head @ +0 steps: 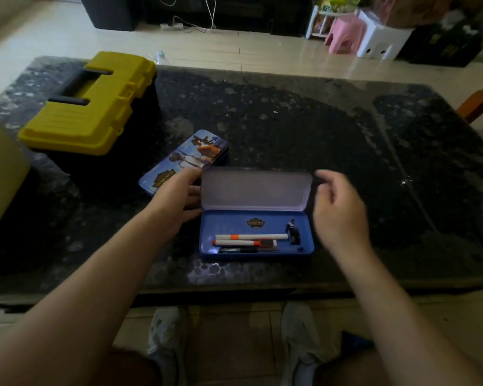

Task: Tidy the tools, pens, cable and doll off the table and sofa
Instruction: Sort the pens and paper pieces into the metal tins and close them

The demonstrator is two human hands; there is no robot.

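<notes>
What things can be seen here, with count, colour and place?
table: one, dark speckled, under everything.
toolbox: one, yellow, closed, table's far left.
pencil case: one, blue, open, table's near middle.
markers: two, white and orange, inside the pencil case.
black pen: one, inside it, nearest the front.
picture tin: one, blue, closed, behind-left of the case.
stools: two, pink and white, floor beyond the table.
shoes: two, pale, floor below.
left hand: one, holds the lid's left edge.
right hand: one, loosely curled, empty, beside the lid's right edge.
</notes>
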